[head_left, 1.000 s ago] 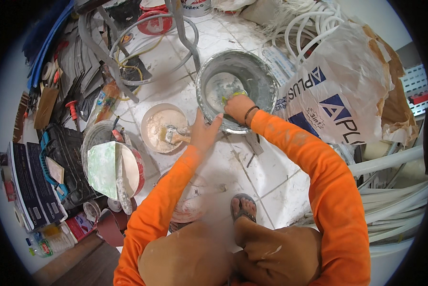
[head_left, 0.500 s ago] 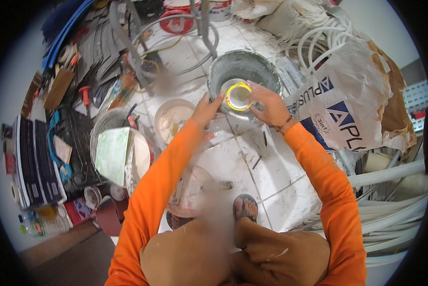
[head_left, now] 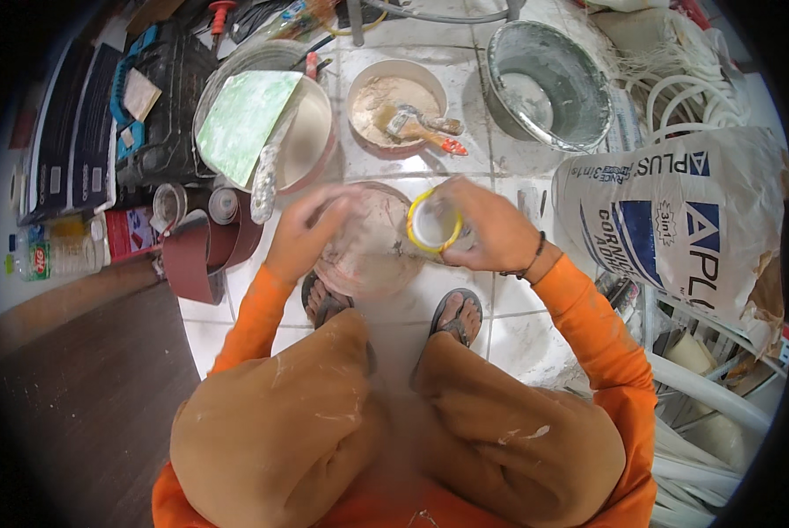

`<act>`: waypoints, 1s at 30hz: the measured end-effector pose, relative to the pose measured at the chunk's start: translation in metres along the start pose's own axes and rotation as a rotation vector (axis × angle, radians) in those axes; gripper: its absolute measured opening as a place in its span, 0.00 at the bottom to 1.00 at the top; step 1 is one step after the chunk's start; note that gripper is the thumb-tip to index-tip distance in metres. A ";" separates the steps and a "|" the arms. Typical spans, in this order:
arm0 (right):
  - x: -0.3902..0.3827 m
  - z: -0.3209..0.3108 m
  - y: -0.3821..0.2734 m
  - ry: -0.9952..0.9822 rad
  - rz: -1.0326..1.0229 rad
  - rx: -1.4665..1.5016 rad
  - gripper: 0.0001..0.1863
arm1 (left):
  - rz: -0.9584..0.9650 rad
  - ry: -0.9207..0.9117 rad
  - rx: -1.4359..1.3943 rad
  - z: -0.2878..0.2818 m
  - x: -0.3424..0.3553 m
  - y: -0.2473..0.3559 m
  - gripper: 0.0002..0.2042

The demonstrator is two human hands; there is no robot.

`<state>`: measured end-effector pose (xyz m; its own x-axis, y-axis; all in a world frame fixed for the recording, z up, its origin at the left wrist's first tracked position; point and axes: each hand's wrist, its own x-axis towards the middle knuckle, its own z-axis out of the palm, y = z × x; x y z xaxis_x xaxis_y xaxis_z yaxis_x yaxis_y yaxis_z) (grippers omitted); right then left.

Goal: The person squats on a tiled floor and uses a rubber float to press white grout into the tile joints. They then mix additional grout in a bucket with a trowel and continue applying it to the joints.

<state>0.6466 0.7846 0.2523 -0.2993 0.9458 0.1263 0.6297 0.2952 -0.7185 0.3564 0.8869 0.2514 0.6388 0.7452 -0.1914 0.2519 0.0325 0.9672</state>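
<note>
My right hand (head_left: 491,227) holds a small yellow-rimmed cup (head_left: 436,220), gripping it by its right side with the pale inside facing up. Across from it, my left hand (head_left: 308,231) is blurred by motion, its fingers apart and nothing seen in it. Beneath both hands a round, pinkish, smeared container (head_left: 372,260) is on the floor in front of my feet. Just beyond stands a bowl (head_left: 357,110) of pale powder, with a paintbrush (head_left: 416,129) lying over its edge. A grey mixing bucket (head_left: 584,88) with a wet-looking coating sits farther right.
At left, a bucket (head_left: 322,145) carries a greenish board (head_left: 245,119) and a plaster-crusted tool (head_left: 267,180). Beyond it lies a black and teal case (head_left: 161,106). A large white printed sack (head_left: 676,220) and white pipes (head_left: 707,392) crowd the right side.
My hands have come back from the grey bucket toward my feet. The cup has moved with my right hand, while my left has parted from it. The view has tilted down.
</note>
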 end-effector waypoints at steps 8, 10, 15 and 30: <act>0.017 0.040 0.002 -0.490 -0.155 -0.265 0.30 | -0.237 0.643 0.021 0.014 -0.089 -0.103 0.16; 0.017 0.037 0.005 -0.498 -0.148 -0.309 0.29 | -0.250 0.658 0.019 0.022 -0.088 -0.111 0.20; 0.014 0.030 0.006 -0.493 -0.131 -0.388 0.28 | -0.184 0.660 0.326 0.021 -0.075 -0.113 0.25; 0.013 -0.109 0.105 0.550 0.383 -0.111 0.25 | -0.174 0.205 0.514 -0.001 -0.035 -0.101 0.18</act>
<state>0.7869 0.8430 0.2536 0.3491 0.9092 0.2270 0.6972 -0.0901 -0.7112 0.3077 0.8587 0.1609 0.4155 0.8733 -0.2546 0.6940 -0.1233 0.7094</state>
